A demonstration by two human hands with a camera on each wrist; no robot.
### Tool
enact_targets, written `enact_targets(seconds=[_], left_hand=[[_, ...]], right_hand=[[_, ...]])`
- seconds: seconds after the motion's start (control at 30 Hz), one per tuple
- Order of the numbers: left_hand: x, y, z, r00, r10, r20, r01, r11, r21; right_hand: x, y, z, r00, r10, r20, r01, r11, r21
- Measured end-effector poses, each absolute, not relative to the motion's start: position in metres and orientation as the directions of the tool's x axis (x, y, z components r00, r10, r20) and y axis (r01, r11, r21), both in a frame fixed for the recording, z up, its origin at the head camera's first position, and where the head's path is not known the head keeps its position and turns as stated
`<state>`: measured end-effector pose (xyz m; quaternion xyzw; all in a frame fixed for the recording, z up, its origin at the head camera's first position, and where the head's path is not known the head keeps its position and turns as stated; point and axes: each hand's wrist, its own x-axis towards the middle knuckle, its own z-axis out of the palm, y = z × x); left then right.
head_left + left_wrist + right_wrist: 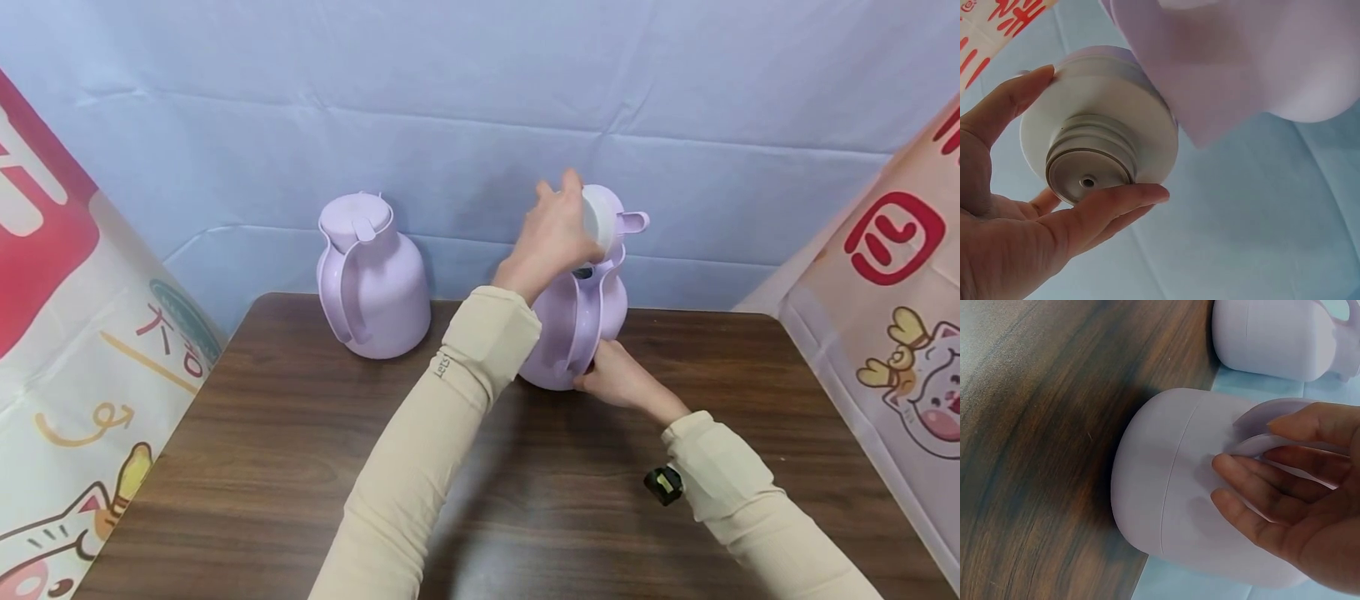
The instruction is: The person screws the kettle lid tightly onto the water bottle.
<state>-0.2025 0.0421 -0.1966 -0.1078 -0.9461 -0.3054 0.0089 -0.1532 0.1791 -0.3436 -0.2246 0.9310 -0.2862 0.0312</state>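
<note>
My left hand (551,235) grips the round lid (598,218) of the right-hand lilac thermos jug (547,333), holding it tilted over the jug's mouth. In the left wrist view, the lid's white underside with its ribbed stopper (1091,159) shows between thumb and fingers, beside the jug's spout. Low on the same jug, my right hand (618,375) holds the lower part of the handle (587,325). The right wrist view shows its fingers (1250,481) around the handle's lower end, with the jug body (1179,481) upright on the table.
A second lilac thermos jug (390,300), lid in place, stands to the left on the dark wooden table (300,467). Pale blue cloth (450,100) hangs behind the table. Printed cloths flank both sides, the right one (900,400) with a cartoon figure.
</note>
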Motion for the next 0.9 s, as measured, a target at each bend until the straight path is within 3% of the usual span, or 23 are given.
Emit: enact_targets(seconds=[0.9], left_hand=[[-0.221,0.039,-0.224,-0.961,0.249,0.122,0.263,0.683,0.681]], right_hand=[[-0.154,0.180,-0.344,-0.899,-0.431,0.075,-0.399,0.737,-0.546]])
